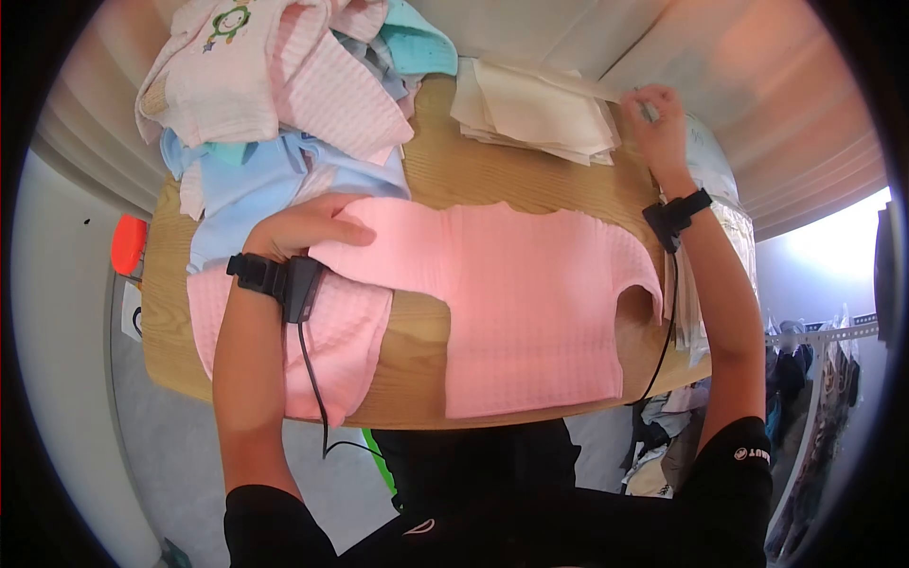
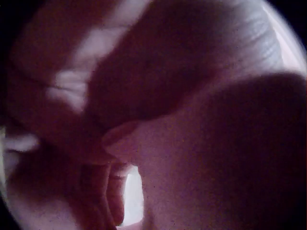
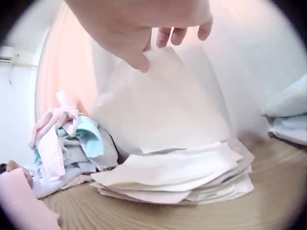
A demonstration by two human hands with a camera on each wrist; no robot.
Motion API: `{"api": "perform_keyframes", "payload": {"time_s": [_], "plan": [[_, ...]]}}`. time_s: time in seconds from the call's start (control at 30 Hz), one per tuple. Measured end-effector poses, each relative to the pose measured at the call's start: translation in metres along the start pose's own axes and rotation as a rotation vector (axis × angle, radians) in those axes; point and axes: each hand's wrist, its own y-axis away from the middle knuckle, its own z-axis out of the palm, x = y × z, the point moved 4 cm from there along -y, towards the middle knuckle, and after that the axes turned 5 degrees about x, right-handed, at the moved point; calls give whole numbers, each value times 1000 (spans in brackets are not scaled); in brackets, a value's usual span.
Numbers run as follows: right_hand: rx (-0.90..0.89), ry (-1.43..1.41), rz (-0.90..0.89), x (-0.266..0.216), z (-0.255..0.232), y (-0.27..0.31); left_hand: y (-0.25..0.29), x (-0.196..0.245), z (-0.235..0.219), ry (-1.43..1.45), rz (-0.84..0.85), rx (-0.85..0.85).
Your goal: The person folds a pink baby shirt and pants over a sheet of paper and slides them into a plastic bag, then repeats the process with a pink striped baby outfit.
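A small pink long-sleeved top [image 1: 530, 312] lies spread flat at the front of the wooden table [image 1: 417, 402]. My left hand [image 1: 308, 227] grips the end of its left-side sleeve, thumb on top. Dark, close-up skin and pink cloth fill most of the left wrist view. At the back right, my right hand [image 1: 658, 128] is raised beside a stack of off-white paper sheets [image 1: 544, 114]. In the right wrist view its thumb and fingers pinch the top of one sheet [image 3: 165, 100], which stands up above the stack [image 3: 182, 177].
A heap of children's clothes [image 1: 275, 95] in pink, blue and teal fills the back left. Another pink garment [image 1: 331, 369] lies under my left forearm. Plastic-wrapped packets [image 1: 705, 208] stand at the right edge. Cables run from both wrist cameras.
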Motion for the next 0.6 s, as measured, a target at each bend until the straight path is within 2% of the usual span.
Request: {"api": "perform_keyframes", "payload": {"time_s": [0.1,0.17,0.23,0.3,0.4,0.43,0.47,0.5,0.53,0.6], "plan": [[216,-36,-87,-25,-35,-9,-3,1,1,50,32,17],[202,-273,40,-29,-61,-9,-5,1,1,110,82,37],[280,-296,180,-39,-103,3,-4,5,4,180,128,18],[364,-308,327,-76,-141,11,-4,9,9,244,157,2],[156,-553,717,-87,-139,42,-5,11,14,275,192,-7],[54,-348,793,-77,-126,67,-6,10,14,267,190,-4],[-51,-372,958,-83,-105,90,-8,8,14,259,193,-2],[-297,-467,928,-69,-87,122,-10,9,14,249,202,-2],[-437,-697,1125,-68,-71,148,-11,10,15,241,206,-2],[-457,-698,1037,-73,-65,167,-10,8,17,227,203,5]]}}
